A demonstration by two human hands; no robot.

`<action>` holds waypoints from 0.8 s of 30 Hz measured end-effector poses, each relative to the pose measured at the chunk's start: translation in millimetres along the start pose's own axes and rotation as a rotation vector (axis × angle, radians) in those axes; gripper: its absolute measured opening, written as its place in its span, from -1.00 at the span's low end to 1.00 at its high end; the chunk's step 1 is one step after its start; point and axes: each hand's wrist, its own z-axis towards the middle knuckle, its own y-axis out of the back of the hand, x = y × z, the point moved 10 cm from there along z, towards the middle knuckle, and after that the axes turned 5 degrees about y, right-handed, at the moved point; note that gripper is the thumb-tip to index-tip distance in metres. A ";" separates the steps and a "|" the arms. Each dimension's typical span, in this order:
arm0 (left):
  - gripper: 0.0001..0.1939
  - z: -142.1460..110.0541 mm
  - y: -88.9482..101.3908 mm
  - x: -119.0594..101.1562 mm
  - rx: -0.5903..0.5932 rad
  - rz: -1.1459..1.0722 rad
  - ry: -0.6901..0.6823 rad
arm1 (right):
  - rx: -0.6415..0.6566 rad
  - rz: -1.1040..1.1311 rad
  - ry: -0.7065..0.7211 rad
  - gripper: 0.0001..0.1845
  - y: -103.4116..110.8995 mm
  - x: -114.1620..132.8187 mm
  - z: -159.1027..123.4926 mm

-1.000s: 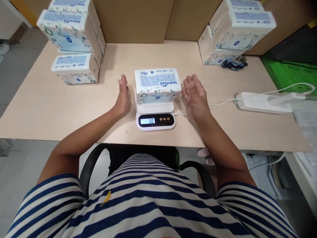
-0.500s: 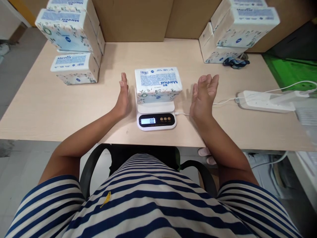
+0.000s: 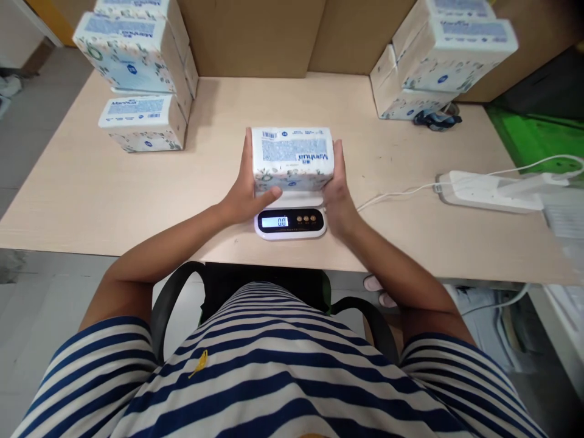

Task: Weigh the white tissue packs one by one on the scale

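A white and blue tissue pack (image 3: 292, 155) with leaf prints sits on the white kitchen scale (image 3: 292, 234) in front of me. The scale's lit display reads 0.0. My left hand (image 3: 246, 188) presses against the pack's left side, its thumb lying along the front lower edge. Against the right side lies my right hand (image 3: 339, 191), its fingers partly hidden behind the pack. Together the two hands clasp the pack between them.
Stacked tissue packs (image 3: 141, 67) stand at the back left, and another stack (image 3: 451, 61) at the back right. A dark blue bundle (image 3: 437, 118) lies by the right stack. A white power strip (image 3: 493, 190) with cables is on the right. Cardboard (image 3: 250, 36) stands behind.
Both hands have moved inward from beside the scale and now hold the tissue pack by its two sides. The display still reads 0.0.
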 end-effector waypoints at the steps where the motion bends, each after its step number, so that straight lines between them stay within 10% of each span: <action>1: 0.33 -4.0 0.9 -15.4 0.003 0.061 -0.096 | 0.039 -0.041 0.125 0.36 -15.8 16.3 -6.4; 6: 0.51 -52.6 41.5 -116.3 -0.136 0.473 -0.660 | 0.047 -0.340 0.768 0.39 -48.0 81.4 -40.9; 10: 0.36 -96.5 61.6 -156.7 -0.150 0.624 -0.685 | -0.215 -0.589 1.181 0.42 -50.9 94.1 -25.3; 13: 0.36 -115.4 73.1 -163.9 -0.158 0.686 -0.631 | -0.420 -0.568 1.179 0.42 -72.7 84.4 20.7; 15: 0.32 -114.9 101.9 -166.7 -0.260 0.676 -0.603 | -0.340 -0.554 1.102 0.39 -114.7 81.1 60.1; 20: 0.06 -59.3 234.4 -145.0 -0.539 0.496 -0.383 | -0.041 -0.481 0.958 0.05 -234.3 97.8 132.4; 24: 0.16 -18.2 314.8 -109.2 -0.716 0.470 -0.230 | 0.141 -0.493 0.822 -0.17 -286.7 98.7 173.9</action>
